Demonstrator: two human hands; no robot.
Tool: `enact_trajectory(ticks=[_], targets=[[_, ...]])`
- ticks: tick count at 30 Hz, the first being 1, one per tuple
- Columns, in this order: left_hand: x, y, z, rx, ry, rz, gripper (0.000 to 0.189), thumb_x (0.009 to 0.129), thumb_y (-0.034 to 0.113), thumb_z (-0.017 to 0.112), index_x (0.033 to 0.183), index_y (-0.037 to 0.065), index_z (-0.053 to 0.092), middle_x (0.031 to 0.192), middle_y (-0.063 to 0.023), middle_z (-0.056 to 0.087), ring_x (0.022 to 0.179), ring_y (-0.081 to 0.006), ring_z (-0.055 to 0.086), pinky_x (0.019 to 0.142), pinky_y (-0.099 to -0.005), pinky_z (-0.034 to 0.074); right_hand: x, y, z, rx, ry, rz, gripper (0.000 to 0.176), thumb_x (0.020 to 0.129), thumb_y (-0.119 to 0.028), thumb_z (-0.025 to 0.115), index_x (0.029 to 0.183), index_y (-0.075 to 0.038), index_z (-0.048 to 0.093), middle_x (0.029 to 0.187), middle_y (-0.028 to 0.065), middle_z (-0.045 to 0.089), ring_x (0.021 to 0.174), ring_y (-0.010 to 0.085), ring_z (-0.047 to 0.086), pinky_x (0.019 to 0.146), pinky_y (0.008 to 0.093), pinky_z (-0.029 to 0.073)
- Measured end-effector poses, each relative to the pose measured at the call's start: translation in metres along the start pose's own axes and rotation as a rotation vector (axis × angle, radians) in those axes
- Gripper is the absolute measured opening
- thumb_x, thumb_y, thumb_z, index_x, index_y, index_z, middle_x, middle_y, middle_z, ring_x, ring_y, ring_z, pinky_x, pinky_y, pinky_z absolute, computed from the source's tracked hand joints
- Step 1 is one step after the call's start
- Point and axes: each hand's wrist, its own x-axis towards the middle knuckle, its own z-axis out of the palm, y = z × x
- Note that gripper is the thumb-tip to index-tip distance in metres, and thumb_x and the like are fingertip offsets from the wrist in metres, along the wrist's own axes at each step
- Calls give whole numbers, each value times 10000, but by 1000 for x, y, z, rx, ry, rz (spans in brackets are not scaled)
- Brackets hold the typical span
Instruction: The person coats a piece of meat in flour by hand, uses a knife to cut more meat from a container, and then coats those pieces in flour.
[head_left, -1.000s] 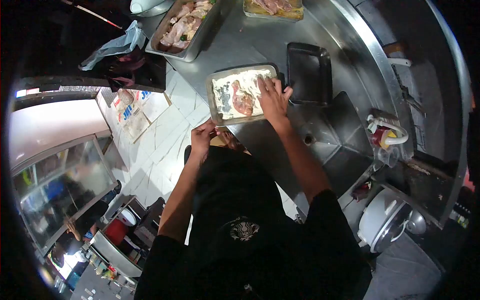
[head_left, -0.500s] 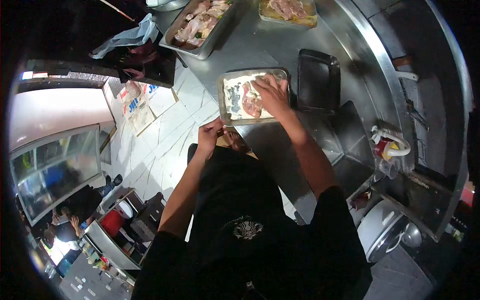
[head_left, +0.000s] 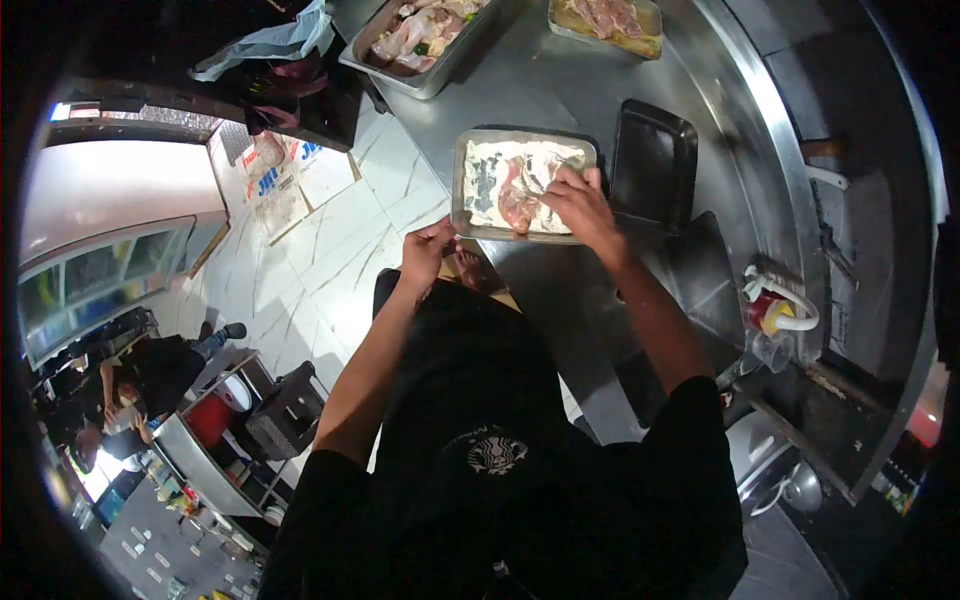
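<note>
A shallow metal tray (head_left: 461,190) holds a layer of white powder like flour (head_left: 484,160). In the middle of that powder lies a piece of raw meat (head_left: 517,205), apparently chicken. At the tray's near left corner, my left hand (head_left: 428,255) is closed with its fingers gripping the rim. My right hand (head_left: 582,208) is inside the tray just right of the meat, its fingers bent and drawn together at the powder. Whatever is between those fingertips is hidden.
On the steel counter (head_left: 500,100) a deep pan (head_left: 425,85) of raw chicken pieces stands far left, and a smaller tray (head_left: 648,45) with meat far right. A black tray (head_left: 655,165) sits right of the flour. A person (head_left: 150,375) is at lower left.
My right hand has drawn back to the right from over the meat, and its fingers have closed up. My left hand keeps its hold on the tray corner. The view has shifted slightly.
</note>
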Motion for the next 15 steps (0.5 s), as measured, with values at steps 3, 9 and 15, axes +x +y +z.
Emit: enact_trajectory(ticks=[3,9,15], targets=[[0,-2,-3,51,-35,33,245,981,111,629,1137,-62,704,896,-31,702,737,-84,605,728,-245,517,9,2,-3,-37,218,106,233,844,-164,576,1028,-137,716,1088,-13,658,1184,194,526,939,440,331],[0,-1,-1,-9,-29,3,248,977,110,639,1152,-53,705,866,-25,690,735,-88,609,715,-249,517,-6,-12,-5,-167,53,199,425,837,-245,694,1255,-192,637,1306,-35,587,1259,179,471,987,487,328],[-3,-3,-6,87,-54,42,233,970,99,647,1136,-50,713,873,-28,694,741,-95,615,719,-254,525,4,-8,-9,-202,-11,298,582,862,-336,706,1396,-178,539,1476,50,470,1356,251,397,1017,556,313]])
